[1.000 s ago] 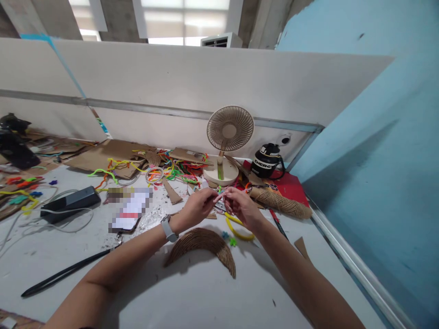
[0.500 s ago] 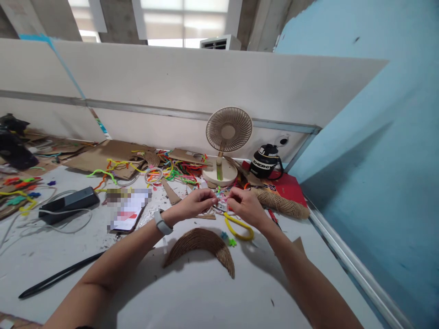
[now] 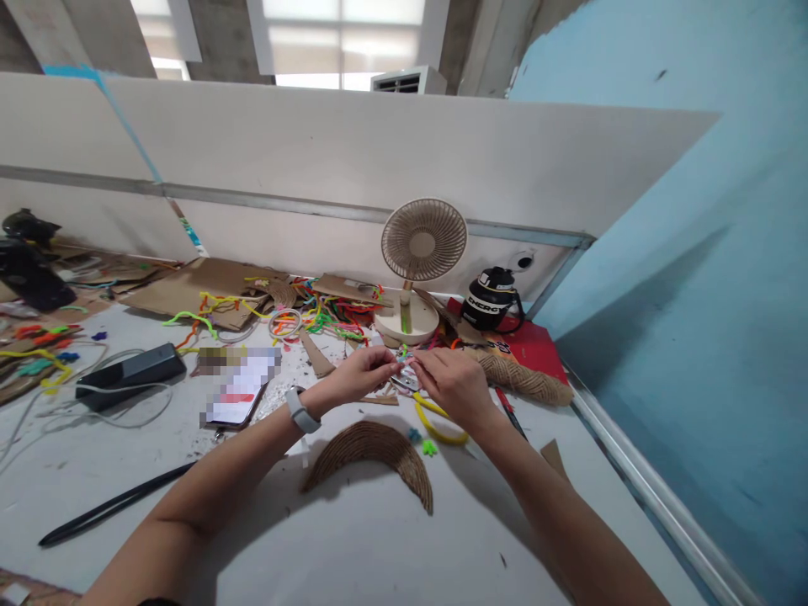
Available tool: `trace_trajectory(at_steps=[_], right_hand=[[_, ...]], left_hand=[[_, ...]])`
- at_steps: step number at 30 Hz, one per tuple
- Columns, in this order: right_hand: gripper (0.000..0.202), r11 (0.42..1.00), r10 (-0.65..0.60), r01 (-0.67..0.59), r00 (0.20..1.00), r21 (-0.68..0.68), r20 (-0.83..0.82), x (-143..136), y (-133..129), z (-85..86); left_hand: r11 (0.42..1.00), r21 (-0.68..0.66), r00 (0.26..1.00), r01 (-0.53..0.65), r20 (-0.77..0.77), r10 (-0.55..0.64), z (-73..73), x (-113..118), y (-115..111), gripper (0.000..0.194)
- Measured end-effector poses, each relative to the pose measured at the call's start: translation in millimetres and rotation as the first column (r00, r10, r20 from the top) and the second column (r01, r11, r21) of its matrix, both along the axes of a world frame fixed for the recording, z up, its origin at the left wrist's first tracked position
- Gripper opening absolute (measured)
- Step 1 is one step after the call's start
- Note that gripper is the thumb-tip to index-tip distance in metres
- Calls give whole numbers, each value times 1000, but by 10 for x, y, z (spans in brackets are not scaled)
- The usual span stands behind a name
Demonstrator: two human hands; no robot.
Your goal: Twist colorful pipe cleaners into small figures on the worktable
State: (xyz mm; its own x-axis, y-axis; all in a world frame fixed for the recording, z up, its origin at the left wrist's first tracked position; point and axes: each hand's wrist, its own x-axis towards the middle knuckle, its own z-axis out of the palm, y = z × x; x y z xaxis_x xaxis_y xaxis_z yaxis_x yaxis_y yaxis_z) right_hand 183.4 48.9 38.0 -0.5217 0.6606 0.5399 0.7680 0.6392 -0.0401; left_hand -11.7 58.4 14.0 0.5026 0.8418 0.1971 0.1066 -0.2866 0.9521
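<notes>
My left hand [image 3: 372, 373], with a grey watch on its wrist, is closed in a pinch at the middle of the table. Its fingertips nearly meet those of my right hand [image 3: 449, 383], also closed. Something small and pinkish shows between them, too small to make out. Beneath my right hand lies a yellow fuzzy loop [image 3: 445, 427]. Nearer to me rests a brown crescent [image 3: 369, 442] wrapped in cord. Small green [image 3: 429, 448] and blue [image 3: 414, 435] fuzzy pieces lie beside it.
Behind my hands stand a beige fan [image 3: 424, 244] and a black bottle [image 3: 488, 300]. A twine roll [image 3: 527, 379] lies right. Colourful pipe cleaners, cardboard [image 3: 195, 290], a phone [image 3: 245, 385], a black box [image 3: 130, 376] and a black strap [image 3: 117, 505] are to the left.
My right hand has turned, its back now facing up more, and its fingers reach further left toward my left hand. My left hand has barely moved. The view has shifted slightly.
</notes>
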Motion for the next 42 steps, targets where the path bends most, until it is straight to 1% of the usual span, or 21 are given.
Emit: trace_trajectory(at_steps=[4,7,10,14,16,17,19,21,22,23,25,27,29,30,32,34,35,37,38,40,42], right_hand=[[30,1000,4,-5,999,27,44,11,1,11],[29,1000,22,-22,1000,9,5,13,-1,7],[27,999,9,-12,997,-39,-77,-1,-17,-11],[24,980,-63,6,958,-201,-279,-40,-41,-59],[23,949,-103,-26,915,-314,-389,-60,-38,-95],[23,925,-120,-65,885,-374,-451,-71,-32,-116],[24,855,-155,-187,798,-483,-582,-92,-12,-160],[24,774,-187,-323,705,-544,-684,-109,16,-192],[24,743,-200,-371,670,-556,-715,-113,30,-198],[24,723,-204,-402,653,-562,-730,-111,45,-197],[23,713,-169,-424,669,-559,-723,-91,72,-172],[21,711,-101,-430,720,-556,-686,-57,89,-129],[21,678,-54,-454,753,-577,-656,-29,92,-89],[21,652,-50,-470,756,-595,-652,-24,88,-74],[22,600,-74,-506,737,-620,-672,-31,71,-54],[25,546,-125,-555,686,-627,-716,-54,46,-40],[28,509,-157,-588,655,-629,-739,-66,34,-32],[35,403,-235,-659,595,-635,-768,-80,17,-11],[37,342,-277,-692,573,-636,-772,-82,13,-1],[40,221,-359,-745,538,-630,-763,-76,16,10],[37,118,-418,-781,521,-613,-744,-66,34,-1]], left_hand=[[1000,-4,1000,-13,-11,13,36,6,-19,43],[1000,-3,1000,-8,-5,8,5,9,-11,42],[1000,-20,1000,-3,30,4,-60,27,0,42],[999,-49,997,15,82,-11,-109,73,-19,42],[997,-60,994,40,109,-33,-111,97,-40,42],[996,-67,992,53,121,-44,-111,109,-51,42],[994,-82,988,69,144,-57,-110,131,-71,43],[992,-100,984,73,170,-56,-106,147,-87,44],[992,-105,982,75,182,-55,-99,149,-93,44],[992,-103,980,78,190,-58,-86,145,-95,44],[994,-66,980,93,181,-80,-47,116,-91,44],[995,-1,985,103,136,-102,-2,66,-76,44],[995,45,991,90,91,-93,27,13,-52,46],[995,59,994,78,75,-82,28,-8,-38,47],[996,78,997,45,53,-49,6,-31,-13,46],[995,99,999,5,51,-11,-32,-37,1,43],[994,108,998,-16,65,9,-45,-39,3,40],[989,141,996,-34,87,22,-43,-49,-8,37],[985,173,997,-22,79,9,-25,-59,-20,36],[963,266,999,42,9,-46,40,-88,-54,36],[930,351,993,113,-70,-94,113,-117,-91,34]])
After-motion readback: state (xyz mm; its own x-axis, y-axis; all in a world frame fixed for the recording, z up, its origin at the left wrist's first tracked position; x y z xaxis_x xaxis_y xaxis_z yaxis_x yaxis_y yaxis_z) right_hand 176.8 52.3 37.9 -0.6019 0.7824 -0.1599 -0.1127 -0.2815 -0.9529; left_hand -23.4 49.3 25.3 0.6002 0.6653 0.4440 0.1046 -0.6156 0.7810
